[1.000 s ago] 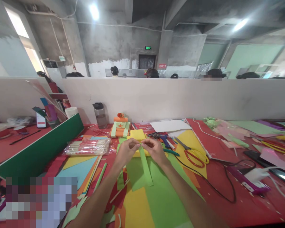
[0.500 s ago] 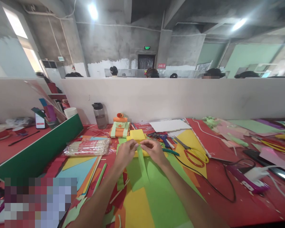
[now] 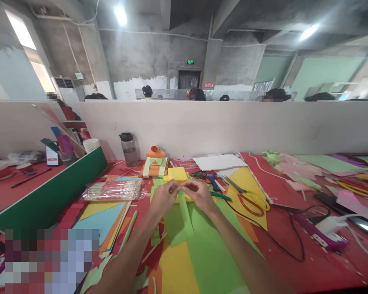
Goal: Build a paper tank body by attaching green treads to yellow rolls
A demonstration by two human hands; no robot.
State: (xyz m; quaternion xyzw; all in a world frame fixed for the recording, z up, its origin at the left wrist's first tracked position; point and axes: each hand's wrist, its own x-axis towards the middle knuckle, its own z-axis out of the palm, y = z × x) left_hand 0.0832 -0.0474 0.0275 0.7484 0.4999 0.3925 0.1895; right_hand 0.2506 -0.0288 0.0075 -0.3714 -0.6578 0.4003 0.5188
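Observation:
Both hands meet over the middle of the red table, fingertips almost touching. My left hand (image 3: 165, 197) and my right hand (image 3: 199, 195) pinch the upper end of a narrow green paper strip (image 3: 185, 212), which hangs down toward me. Just behind the fingers sits a yellow paper piece, box-like in shape (image 3: 177, 173), partly hidden by the hands. Under the strip lie large green paper sheets (image 3: 214, 249) and a yellow sheet (image 3: 178, 267). Farther back stands an orange and pale green paper model (image 3: 155, 164) with a star on it.
Scissors (image 3: 248, 196) with red and yellow handles lie right of my hands, near a blue glue gun (image 3: 214, 181) and its black cord. Wrapped sticks (image 3: 113, 190) lie left. A water bottle (image 3: 129, 150) stands by the white partition (image 3: 202, 126). A purple power strip (image 3: 320, 232) is at right.
Very little differs. My left fingers have shifted slightly at the strip's top, and the strip's lower end has moved a little to the right.

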